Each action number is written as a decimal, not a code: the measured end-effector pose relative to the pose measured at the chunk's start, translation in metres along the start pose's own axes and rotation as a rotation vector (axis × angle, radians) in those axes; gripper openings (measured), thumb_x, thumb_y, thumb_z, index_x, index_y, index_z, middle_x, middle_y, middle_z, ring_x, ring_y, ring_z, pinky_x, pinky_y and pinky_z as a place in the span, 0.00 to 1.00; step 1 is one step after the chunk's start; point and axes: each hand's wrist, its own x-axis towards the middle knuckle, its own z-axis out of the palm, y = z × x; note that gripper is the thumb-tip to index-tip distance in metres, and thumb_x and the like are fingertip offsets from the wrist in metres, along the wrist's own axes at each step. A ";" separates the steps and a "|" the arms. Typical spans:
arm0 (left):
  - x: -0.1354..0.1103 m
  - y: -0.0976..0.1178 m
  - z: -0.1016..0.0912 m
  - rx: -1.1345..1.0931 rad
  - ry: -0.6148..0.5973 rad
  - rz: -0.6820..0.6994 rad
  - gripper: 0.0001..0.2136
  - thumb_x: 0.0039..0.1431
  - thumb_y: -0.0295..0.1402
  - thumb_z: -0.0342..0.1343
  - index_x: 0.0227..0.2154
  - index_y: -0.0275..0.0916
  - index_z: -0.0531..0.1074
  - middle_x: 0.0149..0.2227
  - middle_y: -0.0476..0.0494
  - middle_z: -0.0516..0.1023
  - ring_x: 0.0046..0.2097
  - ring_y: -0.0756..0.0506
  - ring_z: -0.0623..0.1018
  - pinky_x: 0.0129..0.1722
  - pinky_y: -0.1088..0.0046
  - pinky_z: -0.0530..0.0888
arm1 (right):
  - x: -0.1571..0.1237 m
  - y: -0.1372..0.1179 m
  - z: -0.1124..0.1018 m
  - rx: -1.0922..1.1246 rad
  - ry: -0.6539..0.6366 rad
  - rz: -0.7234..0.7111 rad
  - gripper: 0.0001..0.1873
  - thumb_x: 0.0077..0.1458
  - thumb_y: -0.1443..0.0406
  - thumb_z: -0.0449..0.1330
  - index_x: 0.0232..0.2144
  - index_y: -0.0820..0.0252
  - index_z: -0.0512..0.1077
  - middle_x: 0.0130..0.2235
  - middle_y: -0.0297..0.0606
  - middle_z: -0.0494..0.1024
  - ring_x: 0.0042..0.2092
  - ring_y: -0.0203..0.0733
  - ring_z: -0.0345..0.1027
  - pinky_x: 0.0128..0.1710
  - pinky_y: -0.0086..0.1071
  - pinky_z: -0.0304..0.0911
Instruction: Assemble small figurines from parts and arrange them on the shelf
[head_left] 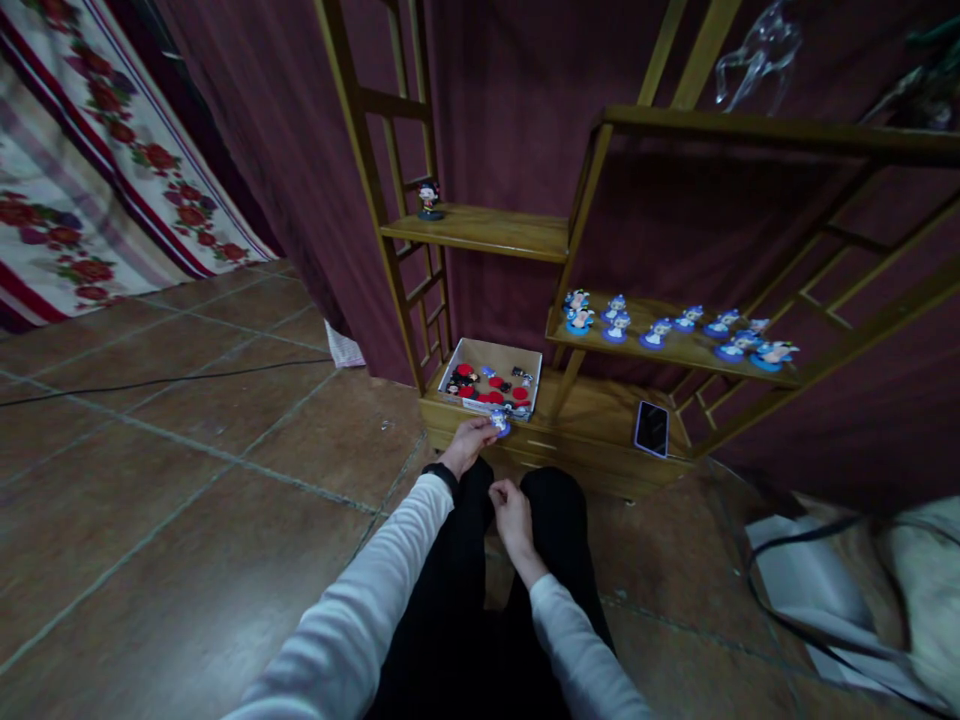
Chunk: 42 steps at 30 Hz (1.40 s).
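My left hand (469,443) pinches a small blue-and-white figurine (499,424) with a purple base, just in front of a shallow cardboard box (501,354). Inside the box lie several figurines, many with red round bases (496,384). Between my knees rests my right hand (513,512), its fingers curled; whether anything is in them is hidden. On the right-hand shelf (679,348) several blue-and-white figurines (656,334) stand upright in loose rows. A single dark-and-red figurine (429,200) occupies the higher left shelf (487,228).
A phone (652,429) lies on the cabinet's low top, right of the box. A clear glass horse (761,55) stands on the upper shelf (787,130). Wooden posts frame the shelves. A white bag with dark straps (817,575) is on the floor at right; a black cable (165,380) crosses the tiles.
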 end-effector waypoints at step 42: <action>-0.006 -0.002 0.009 0.071 -0.059 0.101 0.15 0.32 0.26 0.66 0.29 0.32 0.75 0.20 0.49 0.73 0.23 0.54 0.70 0.26 0.78 0.64 | 0.093 -0.027 -0.049 0.724 -0.249 0.054 0.25 0.42 0.57 0.62 0.44 0.56 0.69 0.42 0.39 0.74 0.36 0.38 0.71 0.38 0.35 0.67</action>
